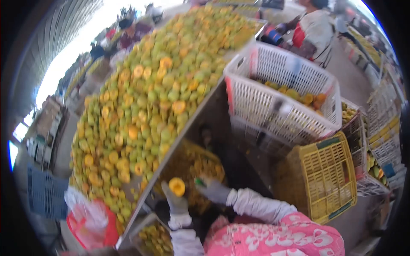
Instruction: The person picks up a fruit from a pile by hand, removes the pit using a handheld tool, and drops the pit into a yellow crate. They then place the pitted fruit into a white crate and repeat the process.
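Observation:
My gloved left hand point(176, 203) is closed around a fruit half point(177, 187), a peach or apricot by its looks. Its orange cut face and central hollow point up. To its right, my gloved right hand point(216, 192) has its fingers curled around a small tool with a green end point(199, 182); blur hides the tool's kind. Below and beyond both hands is a container of orange-brown fruit pieces point(209, 167). A large heap of green-yellow halved fruit point(141, 111) covers the table, whose metal edge point(173, 147) runs just left of my hands.
At right stand a white crate point(282, 109) partly filled with fruit and a tipped yellow crate point(329, 177). A red and clear plastic bag point(94, 224) hangs at the table's near corner. Blue crates point(47, 192) stand at left. Another person point(314, 32) is at the upper right.

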`<move>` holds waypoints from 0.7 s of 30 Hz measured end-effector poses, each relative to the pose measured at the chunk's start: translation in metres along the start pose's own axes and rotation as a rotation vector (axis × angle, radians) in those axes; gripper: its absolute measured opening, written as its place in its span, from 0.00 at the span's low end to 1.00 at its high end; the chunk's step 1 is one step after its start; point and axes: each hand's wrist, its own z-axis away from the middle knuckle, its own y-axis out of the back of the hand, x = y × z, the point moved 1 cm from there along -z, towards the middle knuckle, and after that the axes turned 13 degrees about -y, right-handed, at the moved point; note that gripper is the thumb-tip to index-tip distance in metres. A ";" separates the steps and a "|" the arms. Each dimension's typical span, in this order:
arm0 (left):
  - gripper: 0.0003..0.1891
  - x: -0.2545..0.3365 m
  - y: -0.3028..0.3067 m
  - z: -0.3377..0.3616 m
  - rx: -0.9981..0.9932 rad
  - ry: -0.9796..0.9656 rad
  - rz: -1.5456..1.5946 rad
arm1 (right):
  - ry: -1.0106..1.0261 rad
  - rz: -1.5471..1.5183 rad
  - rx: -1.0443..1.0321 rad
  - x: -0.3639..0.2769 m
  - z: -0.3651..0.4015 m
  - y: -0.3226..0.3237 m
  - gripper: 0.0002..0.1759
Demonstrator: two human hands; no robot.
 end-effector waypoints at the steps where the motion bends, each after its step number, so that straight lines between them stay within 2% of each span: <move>1: 0.35 0.004 0.005 0.003 -0.034 0.059 0.228 | 0.023 -0.008 0.047 -0.009 0.005 0.002 0.17; 2: 0.39 0.019 -0.013 0.015 -0.083 -0.062 0.178 | -0.036 -0.077 0.027 -0.018 0.009 0.000 0.16; 3: 0.41 0.028 -0.023 0.016 -0.101 -0.039 0.046 | 0.038 -0.029 0.041 -0.020 0.011 0.002 0.16; 5: 0.43 0.036 -0.025 0.032 -0.084 0.010 -0.083 | 0.000 0.053 0.014 -0.032 0.020 0.005 0.15; 8: 0.38 0.042 -0.035 0.034 -0.125 -0.081 -0.044 | -0.068 0.243 0.017 -0.049 0.036 0.007 0.20; 9: 0.36 0.043 -0.037 0.036 -0.133 -0.066 -0.068 | 0.027 0.245 0.043 -0.041 0.035 0.005 0.20; 10: 0.34 0.043 -0.039 0.038 -0.145 -0.051 -0.092 | 0.031 0.247 0.041 -0.038 0.035 0.004 0.20; 11: 0.23 0.048 -0.047 0.045 -0.127 -0.077 -0.055 | 0.045 0.292 0.049 -0.038 0.035 0.003 0.20; 13: 0.21 0.045 -0.045 0.044 -0.107 -0.014 -0.030 | 0.062 0.339 0.061 -0.038 0.036 0.004 0.20; 14: 0.23 0.042 -0.044 0.043 -0.085 0.053 -0.008 | 0.047 0.360 0.061 -0.039 0.038 0.004 0.20; 15: 0.23 0.038 -0.043 0.041 -0.087 0.050 -0.006 | 0.032 0.380 0.061 -0.040 0.039 0.005 0.20; 17: 0.30 0.032 -0.042 0.040 -0.064 -0.002 -0.091 | 0.040 0.406 0.070 -0.039 0.041 0.004 0.19; 21: 0.29 0.039 -0.044 0.046 -0.097 -0.029 -0.171 | 0.098 0.413 0.105 -0.031 0.039 0.000 0.15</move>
